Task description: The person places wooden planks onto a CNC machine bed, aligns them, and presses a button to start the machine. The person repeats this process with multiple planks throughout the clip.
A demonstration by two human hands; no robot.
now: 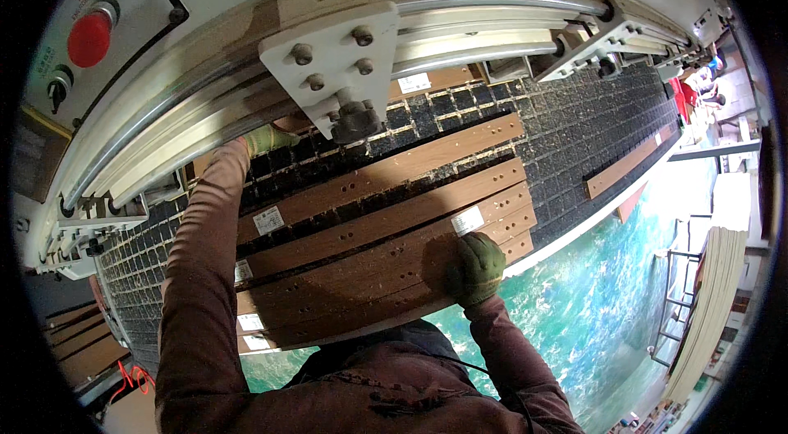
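Several brown wood-look boards [353, 261] with drilled holes lie side by side on the black gridded bed in front of me. White labels [268, 220] are stuck on them. My right hand [478, 270], in a green work glove, rests at their near right edge with its fingers curled in, beside a label on the boards; what is inside the curl is hidden. My left hand [269, 139], also gloved, reaches far across, under the machine's rail and beside a white bolted plate [332, 64]. It is close to the far brown board, and its fingers are partly hidden.
Metal rails [501, 3] run over the bed [574, 122]. A red button [90, 38] sits on the panel at upper left. Another board [628, 161] lies farther right on the bed. Pale stacked panels [710, 311] stand on the right, beyond the green marbled floor [574, 303].
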